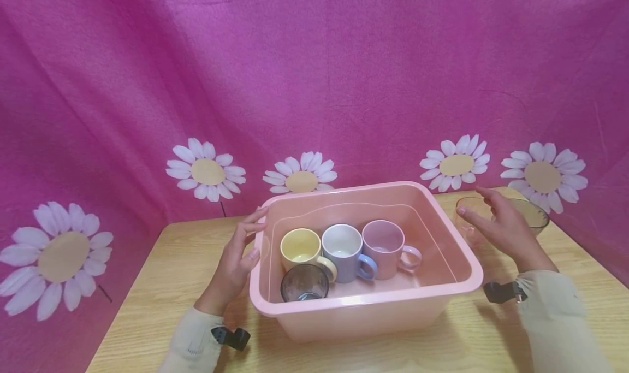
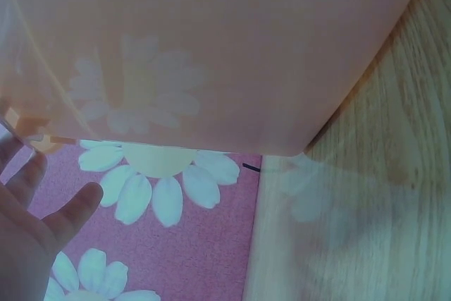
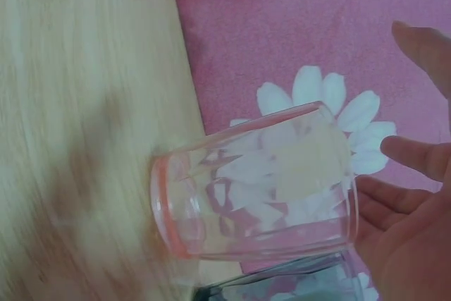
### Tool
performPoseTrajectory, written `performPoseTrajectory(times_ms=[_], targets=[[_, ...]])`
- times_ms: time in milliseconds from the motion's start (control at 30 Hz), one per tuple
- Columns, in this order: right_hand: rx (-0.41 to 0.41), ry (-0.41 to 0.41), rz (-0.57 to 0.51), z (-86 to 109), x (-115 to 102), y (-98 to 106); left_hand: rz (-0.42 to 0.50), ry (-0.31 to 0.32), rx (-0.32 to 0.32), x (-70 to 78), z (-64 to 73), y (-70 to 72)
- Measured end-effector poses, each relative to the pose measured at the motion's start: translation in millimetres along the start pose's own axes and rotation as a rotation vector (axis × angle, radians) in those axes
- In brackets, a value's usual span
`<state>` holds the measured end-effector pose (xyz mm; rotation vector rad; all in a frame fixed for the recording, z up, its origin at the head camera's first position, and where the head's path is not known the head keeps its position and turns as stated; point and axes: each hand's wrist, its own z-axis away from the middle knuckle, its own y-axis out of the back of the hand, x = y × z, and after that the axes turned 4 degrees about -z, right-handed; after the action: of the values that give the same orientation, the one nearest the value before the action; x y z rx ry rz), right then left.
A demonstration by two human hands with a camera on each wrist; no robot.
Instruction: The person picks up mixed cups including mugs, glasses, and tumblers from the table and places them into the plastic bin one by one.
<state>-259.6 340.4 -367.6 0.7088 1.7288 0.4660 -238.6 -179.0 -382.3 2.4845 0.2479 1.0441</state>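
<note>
A pink plastic tub (image 1: pixel 363 318) stands on the table. Inside it, a yellow mug (image 1: pixel 301 243), a blue mug with a white inside (image 1: pixel 342 255) and a pink mug (image 1: pixel 383 253) form a row, with a dark see-through glass (image 1: pixel 304 283) in front of the yellow one. My left hand (image 1: pixel 233 264) rests its fingers on the tub's left rim, thumb spread apart in the left wrist view. To the right of the tub, my right hand (image 1: pixel 508 228) is spread beside the mouth of an upright clear pink glass (image 3: pixel 254 188), gripping nothing. Another dark glass (image 1: pixel 533 213) stands behind that hand.
The wooden table (image 1: pixel 147 285) ends at a magenta cloth (image 1: pixel 314 78) printed with white daisies. That cloth hangs close behind the tub and along both sides.
</note>
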Motion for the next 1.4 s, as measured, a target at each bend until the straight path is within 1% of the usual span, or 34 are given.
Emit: performPoseTrajectory(times_ms=[200, 333, 433, 600, 833, 967, 1100, 1233, 1400], targets=[[0.002, 0.014, -0.077, -1.7, 3.0, -4.4, 0.003, 0.007, 0.001, 2.1, -0.2, 0.2], [0.013, 0.017, -0.099, -2.2, 4.6, -6.2, -0.003, 0.006, 0.001, 1.9, -0.7, 0.2], [0.038, 0.006, -0.087, -1.7, 5.5, -5.5, -0.006, 0.004, 0.0, 0.8, -0.6, -0.1], [0.083, 0.005, -0.039, -3.0, 8.3, -4.3, -0.003, 0.004, -0.001, 0.2, -0.6, 0.1], [0.048, -0.013, -0.028, -5.2, 18.4, -9.3, -0.005, 0.03, -0.005, 4.4, -0.5, 0.5], [0.07, -0.002, -0.025, -5.9, 21.3, -13.3, -0.008, 0.03, -0.007, 5.9, -0.6, 1.0], [0.061, -0.032, -0.029, -6.5, 22.7, -16.0, -0.012, 0.018, -0.006, 5.1, -0.7, 1.3], [0.027, -0.109, -0.018, -6.8, 24.9, -17.7, -0.009, 0.021, -0.007, 4.0, -0.3, 0.8], [0.015, -0.155, 0.03, -6.9, 23.6, -18.4, -0.007, 0.026, -0.007, 3.3, 0.1, 0.1]])
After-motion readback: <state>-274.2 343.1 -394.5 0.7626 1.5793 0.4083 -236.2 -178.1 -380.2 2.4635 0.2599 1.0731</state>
